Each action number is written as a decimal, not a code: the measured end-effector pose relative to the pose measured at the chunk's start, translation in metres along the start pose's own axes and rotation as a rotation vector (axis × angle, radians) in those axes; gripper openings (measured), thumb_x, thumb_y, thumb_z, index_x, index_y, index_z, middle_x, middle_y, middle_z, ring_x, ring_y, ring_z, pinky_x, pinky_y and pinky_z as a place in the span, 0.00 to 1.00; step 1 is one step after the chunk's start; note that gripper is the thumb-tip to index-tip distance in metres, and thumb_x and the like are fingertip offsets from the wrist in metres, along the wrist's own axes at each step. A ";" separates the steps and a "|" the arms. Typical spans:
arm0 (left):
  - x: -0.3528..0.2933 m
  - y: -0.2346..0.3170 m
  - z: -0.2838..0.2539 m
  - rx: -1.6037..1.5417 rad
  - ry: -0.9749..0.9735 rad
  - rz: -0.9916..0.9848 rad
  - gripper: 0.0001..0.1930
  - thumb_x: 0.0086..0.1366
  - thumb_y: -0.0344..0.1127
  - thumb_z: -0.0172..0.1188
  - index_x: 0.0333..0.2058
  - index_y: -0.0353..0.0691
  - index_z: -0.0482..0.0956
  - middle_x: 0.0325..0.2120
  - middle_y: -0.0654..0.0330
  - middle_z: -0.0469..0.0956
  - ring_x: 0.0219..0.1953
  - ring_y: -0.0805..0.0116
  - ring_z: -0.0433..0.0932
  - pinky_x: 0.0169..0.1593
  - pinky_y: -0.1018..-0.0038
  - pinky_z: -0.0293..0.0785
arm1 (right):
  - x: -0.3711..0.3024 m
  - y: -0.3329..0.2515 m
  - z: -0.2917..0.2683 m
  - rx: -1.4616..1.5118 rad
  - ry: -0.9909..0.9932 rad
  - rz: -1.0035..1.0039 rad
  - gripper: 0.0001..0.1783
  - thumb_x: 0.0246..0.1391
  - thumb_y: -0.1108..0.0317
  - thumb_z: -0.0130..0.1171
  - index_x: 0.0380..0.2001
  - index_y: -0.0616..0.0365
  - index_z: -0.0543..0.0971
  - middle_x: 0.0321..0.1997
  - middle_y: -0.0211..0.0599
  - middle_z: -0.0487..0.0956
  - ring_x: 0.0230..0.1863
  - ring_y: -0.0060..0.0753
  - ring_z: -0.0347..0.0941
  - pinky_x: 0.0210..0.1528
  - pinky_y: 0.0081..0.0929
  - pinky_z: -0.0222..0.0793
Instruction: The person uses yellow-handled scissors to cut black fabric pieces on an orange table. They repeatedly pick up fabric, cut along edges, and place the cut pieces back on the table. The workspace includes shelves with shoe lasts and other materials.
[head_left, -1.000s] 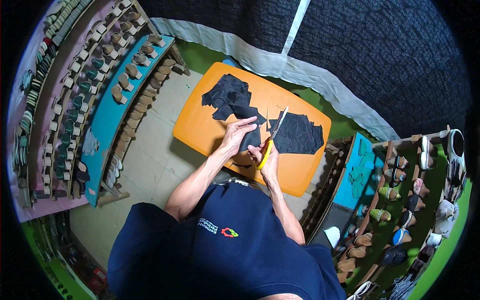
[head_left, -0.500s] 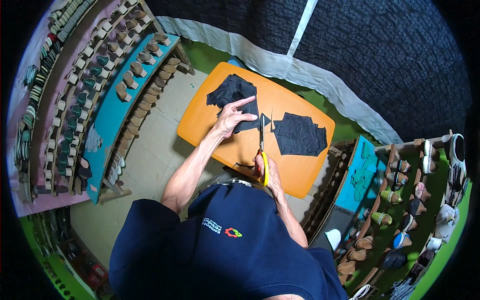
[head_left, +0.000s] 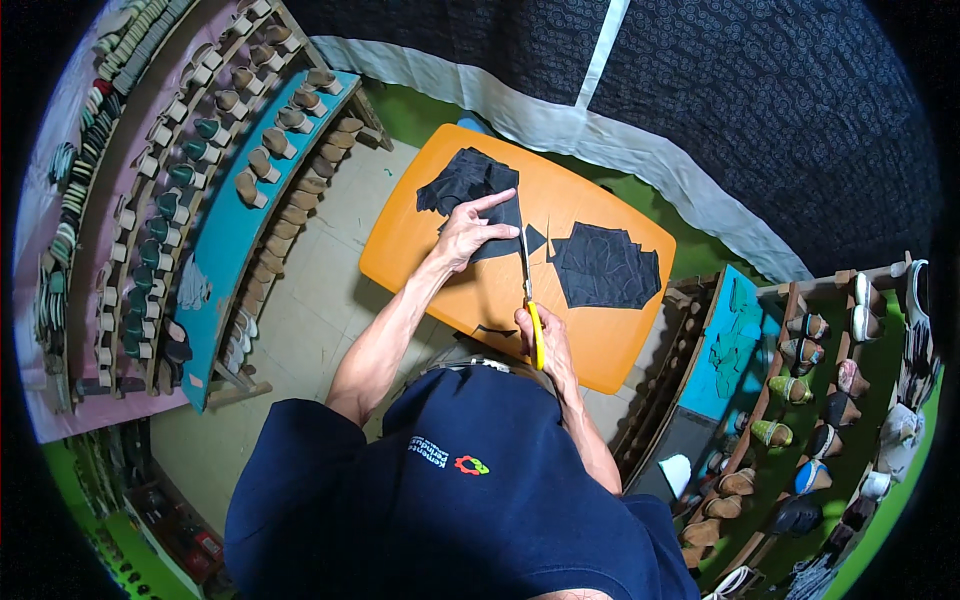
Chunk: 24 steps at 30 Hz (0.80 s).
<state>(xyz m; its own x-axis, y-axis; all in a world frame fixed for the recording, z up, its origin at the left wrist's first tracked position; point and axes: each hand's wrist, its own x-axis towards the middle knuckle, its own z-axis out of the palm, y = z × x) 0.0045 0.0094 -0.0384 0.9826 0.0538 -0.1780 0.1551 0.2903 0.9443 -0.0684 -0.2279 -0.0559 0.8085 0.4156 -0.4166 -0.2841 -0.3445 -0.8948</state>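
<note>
My left hand (head_left: 462,238) is over the left part of an orange table, its index finger and thumb spread across a piece of black fabric (head_left: 478,175). It seems to hold that fabric, though the other fingers are tucked out of sight. Wrapped round the yellow handle of a pair of scissors (head_left: 537,330) is my right hand (head_left: 556,350), near the table's front edge. The blades point away from me, with their tips at the fabric's right edge by my left thumb. Just right of the tips lies a small black triangular scrap (head_left: 536,239).
More black fabric pieces (head_left: 608,265) lie stacked on the right of the orange table (head_left: 610,355). Racks with shoe lasts (head_left: 265,165) stand at left, and another shoe rack (head_left: 790,390) at right. Beyond the table hangs a dark patterned curtain (head_left: 760,130).
The scissors' handles have come together and the blades have closed in my right hand. My left hand stays on the fabric. The whole view has shifted slightly.
</note>
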 end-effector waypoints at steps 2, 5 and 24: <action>-0.001 0.003 0.002 -0.029 -0.007 -0.017 0.37 0.52 0.20 0.71 0.63 0.38 0.72 0.44 0.57 0.84 0.41 0.73 0.83 0.53 0.75 0.77 | 0.001 -0.001 -0.001 -0.004 -0.003 0.007 0.26 0.62 0.42 0.58 0.28 0.56 0.73 0.15 0.24 0.67 0.15 0.20 0.65 0.19 0.23 0.63; -0.002 0.005 0.003 -0.051 -0.010 -0.050 0.37 0.50 0.25 0.74 0.61 0.41 0.74 0.45 0.59 0.84 0.44 0.73 0.82 0.61 0.71 0.69 | 0.003 0.002 -0.001 0.029 0.034 0.018 0.28 0.58 0.41 0.63 0.26 0.59 0.76 0.16 0.22 0.65 0.18 0.18 0.59 0.21 0.25 0.56; -0.007 -0.002 0.008 -0.002 -0.038 -0.010 0.38 0.53 0.21 0.70 0.64 0.36 0.69 0.49 0.57 0.81 0.48 0.71 0.80 0.58 0.74 0.76 | 0.007 -0.012 -0.004 0.073 0.006 0.053 0.30 0.57 0.39 0.64 0.31 0.60 0.78 0.17 0.22 0.67 0.17 0.17 0.62 0.19 0.23 0.58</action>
<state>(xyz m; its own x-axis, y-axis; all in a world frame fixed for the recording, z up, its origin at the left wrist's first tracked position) -0.0023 0.0006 -0.0370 0.9842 0.0146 -0.1766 0.1647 0.2925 0.9420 -0.0574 -0.2242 -0.0475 0.7945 0.3932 -0.4627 -0.3631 -0.3030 -0.8811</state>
